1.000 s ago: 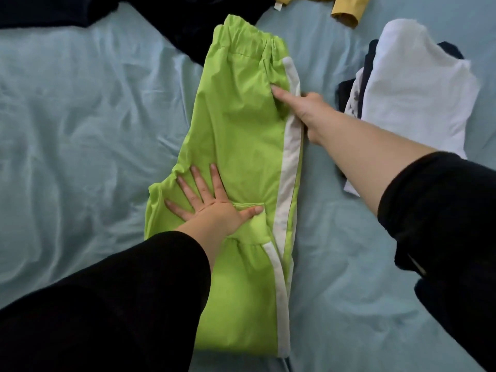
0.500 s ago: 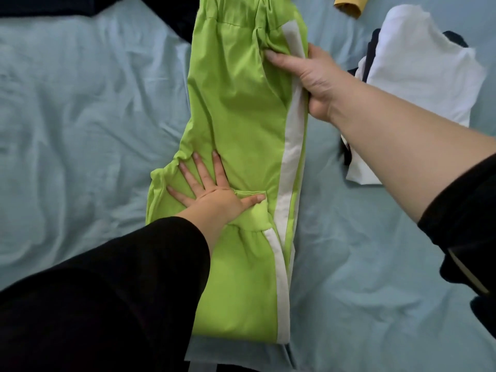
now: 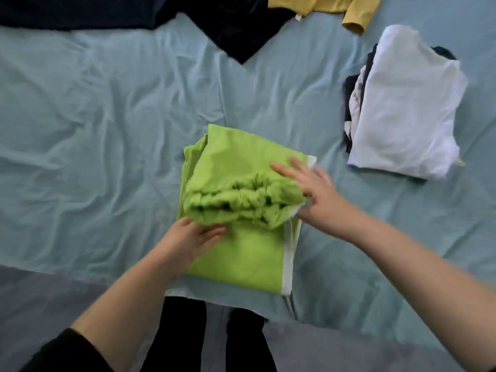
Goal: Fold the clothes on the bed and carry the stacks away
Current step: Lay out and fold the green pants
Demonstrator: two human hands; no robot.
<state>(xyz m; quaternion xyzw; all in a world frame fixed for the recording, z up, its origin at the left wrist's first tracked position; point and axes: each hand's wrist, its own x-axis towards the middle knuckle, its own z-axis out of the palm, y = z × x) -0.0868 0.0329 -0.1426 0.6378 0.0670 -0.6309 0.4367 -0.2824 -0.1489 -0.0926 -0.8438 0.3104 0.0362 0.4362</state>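
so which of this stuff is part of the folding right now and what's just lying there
In hand: green trousers, left hand, right hand, folded stack.
Lying about, not yet folded: dark garment, yellow top; bed sheet underneath.

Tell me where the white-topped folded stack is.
Head view: the stack lies on the blue sheet at right, beyond the right hand and right of the green trousers.
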